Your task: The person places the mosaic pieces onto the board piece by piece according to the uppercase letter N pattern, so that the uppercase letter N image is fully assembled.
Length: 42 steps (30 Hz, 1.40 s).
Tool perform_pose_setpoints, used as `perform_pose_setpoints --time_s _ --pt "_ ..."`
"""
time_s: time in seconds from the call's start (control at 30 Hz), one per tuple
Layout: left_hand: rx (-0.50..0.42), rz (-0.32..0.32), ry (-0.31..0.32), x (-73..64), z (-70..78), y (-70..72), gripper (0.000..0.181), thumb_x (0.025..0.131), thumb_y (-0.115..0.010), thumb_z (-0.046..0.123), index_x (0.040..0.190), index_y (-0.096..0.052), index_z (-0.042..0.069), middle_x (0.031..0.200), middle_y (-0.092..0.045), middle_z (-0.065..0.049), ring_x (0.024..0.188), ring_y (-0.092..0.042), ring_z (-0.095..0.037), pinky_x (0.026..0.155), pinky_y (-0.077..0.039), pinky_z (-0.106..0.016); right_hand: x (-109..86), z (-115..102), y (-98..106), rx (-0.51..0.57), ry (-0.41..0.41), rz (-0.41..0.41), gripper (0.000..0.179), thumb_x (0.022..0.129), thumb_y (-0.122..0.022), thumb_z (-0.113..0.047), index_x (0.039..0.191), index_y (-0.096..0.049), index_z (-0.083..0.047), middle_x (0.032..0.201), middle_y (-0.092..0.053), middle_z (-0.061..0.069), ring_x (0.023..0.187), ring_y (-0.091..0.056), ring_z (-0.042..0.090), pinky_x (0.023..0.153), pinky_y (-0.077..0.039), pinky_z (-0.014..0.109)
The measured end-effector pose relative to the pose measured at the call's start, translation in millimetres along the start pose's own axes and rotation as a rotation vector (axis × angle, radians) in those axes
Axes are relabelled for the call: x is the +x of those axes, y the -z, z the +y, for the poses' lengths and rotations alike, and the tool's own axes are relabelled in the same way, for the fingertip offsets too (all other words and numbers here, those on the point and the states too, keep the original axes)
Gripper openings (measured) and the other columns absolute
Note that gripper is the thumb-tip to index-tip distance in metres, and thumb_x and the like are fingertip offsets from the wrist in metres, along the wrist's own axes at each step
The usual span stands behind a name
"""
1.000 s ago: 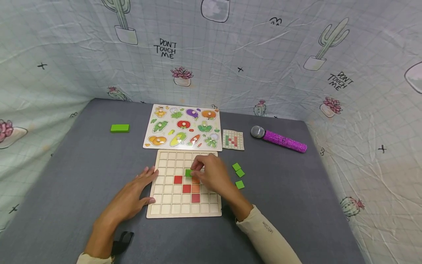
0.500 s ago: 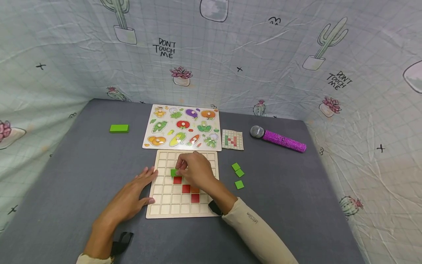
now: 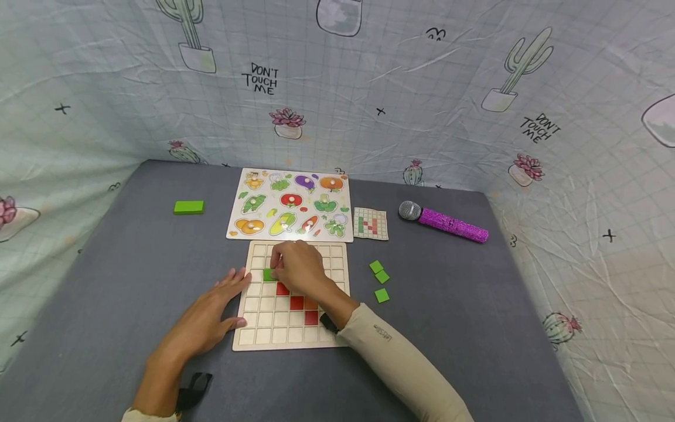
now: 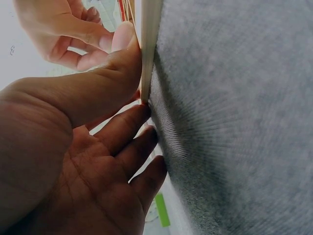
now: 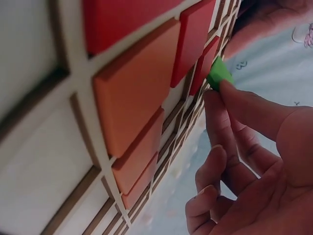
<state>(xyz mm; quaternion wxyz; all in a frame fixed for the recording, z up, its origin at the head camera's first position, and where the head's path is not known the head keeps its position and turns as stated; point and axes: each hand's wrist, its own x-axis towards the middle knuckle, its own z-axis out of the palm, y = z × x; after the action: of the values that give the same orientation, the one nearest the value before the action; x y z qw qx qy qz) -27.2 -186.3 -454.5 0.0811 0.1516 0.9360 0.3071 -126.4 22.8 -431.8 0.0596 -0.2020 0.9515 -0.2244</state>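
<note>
Lower left: left hand (image 3: pixel 213 308), thumb and fingers apart, touching the left edge of one grid board (image 3: pixel 264 320). Centre: right hand (image 3: pixel 299 268), clamped on one green tile (image 3: pixel 268 275) at the board's upper left; apparently being placed, next calling for alignment with a cell and release.

Count: one green block (image 3: pixel 188 207), upper left; one picture puzzle (image 3: pixel 289 213), upper centre; three red tiles (image 3: pixel 296 303); three orange tiles (image 5: pixel 134 93); one pattern card (image 3: pixel 370 224); three loose green tiles (image 3: pixel 382 295), right of centre; one microphone (image 3: pixel 448 224), right.
</note>
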Motion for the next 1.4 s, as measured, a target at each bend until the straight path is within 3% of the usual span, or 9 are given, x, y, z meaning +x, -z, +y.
perform_pose_setpoints --time_s 0.27,0.47,0.73,0.83,0.87,0.97,1.13,1.4 --pt "-0.012 0.01 -0.009 -0.4 -1.5 -1.3 0.091 0.083 -0.088 0.008 0.162 -0.043 0.004 0.172 -0.035 -0.018 0.16 -0.03 -0.046 0.123 -0.03 -0.071 3.4 0 -4 -0.047 -0.021 -0.033 0.02 0.092 -0.084 -0.022 0.078 -0.07 -0.026 0.069 -0.06 -0.011 0.075 -0.052 0.01 0.06 -0.041 0.026" --pt "-0.003 0.013 -0.006 -0.5 -1.8 -2.4 0.091 0.082 -0.089 0.008 0.162 -0.044 0.004 0.172 -0.036 -0.018 0.16 -0.03 -0.046 0.123 -0.03 -0.071 3.0 4 -3 -0.039 -0.003 -0.055 0.011 0.093 -0.082 -0.021 0.085 -0.075 -0.025 0.074 -0.062 -0.011 0.078 -0.053 0.01 0.064 -0.042 0.025" --pt "0.002 0.015 0.001 -1.0 -1.1 -2.8 0.091 0.083 -0.089 0.009 0.162 -0.043 0.005 0.172 -0.036 -0.018 0.16 -0.03 -0.045 0.124 -0.03 -0.071 -6.2 13 13 0.072 0.019 -0.03 0.01 0.089 -0.084 -0.013 0.09 -0.079 -0.022 0.077 -0.067 -0.009 0.08 -0.055 0.01 0.064 -0.044 0.024" --pt "-0.001 0.017 0.004 -1.4 -0.8 -2.7 0.091 0.083 -0.089 0.009 0.162 -0.043 0.005 0.172 -0.036 -0.017 0.161 -0.03 -0.045 0.124 -0.03 -0.07 -11.5 19 20 0.117 0.033 -0.017 0.009 0.09 -0.083 -0.013 0.092 -0.079 -0.02 0.078 -0.069 -0.01 0.083 -0.058 0.011 0.074 -0.049 0.028" --pt "-0.003 0.017 0.005 -1.5 -0.8 -2.6 0.091 0.083 -0.089 0.009 0.162 -0.043 0.005 0.172 -0.036 -0.017 0.161 -0.03 -0.045 0.124 -0.029 -0.07 -13.6 21 22 0.131 0.042 -0.014 0.009 0.09 -0.084 -0.013 0.093 -0.079 -0.02 0.078 -0.069 -0.01 0.084 -0.06 0.011 0.084 -0.053 0.03" --pt "-0.005 0.013 0.003 -1.5 -1.1 -2.7 0.092 0.084 -0.089 0.01 0.163 -0.043 0.006 0.172 -0.036 -0.017 0.161 -0.029 -0.044 0.125 -0.029 -0.07 -21.1 31 28 0.179 0.055 -0.013 0.009 0.09 -0.085 -0.012 0.095 -0.08 -0.017 0.079 -0.07 -0.009 0.089 -0.063 0.018 0.09 -0.054 0.037" --pt "-0.008 0.014 -0.021 -1.6 -3.2 -2.7 0.09 0.085 -0.087 0.009 0.162 -0.043 0.005 0.172 -0.037 -0.018 0.161 -0.03 -0.045 0.124 -0.03 -0.068 -34.4 54 35 0.225 0.078 0.01 0.014 0.087 -0.088 -0.009 0.096 -0.08 -0.014 0.082 -0.071 -0.007 0.086 -0.062 0.022 0.073 -0.048 0.03" --pt "-0.008 0.011 -0.022 -1.3 -4.5 -2.4 0.09 0.085 -0.087 0.009 0.163 -0.042 0.005 0.172 -0.035 -0.018 0.161 -0.029 -0.045 0.124 -0.03 -0.068 -58.8 92 51 0.237 0.047 0.071 0.017 0.085 -0.089 -0.008 0.098 -0.08 -0.015 0.083 -0.074 -0.007 0.078 -0.059 0.018 0.07 -0.046 0.027"
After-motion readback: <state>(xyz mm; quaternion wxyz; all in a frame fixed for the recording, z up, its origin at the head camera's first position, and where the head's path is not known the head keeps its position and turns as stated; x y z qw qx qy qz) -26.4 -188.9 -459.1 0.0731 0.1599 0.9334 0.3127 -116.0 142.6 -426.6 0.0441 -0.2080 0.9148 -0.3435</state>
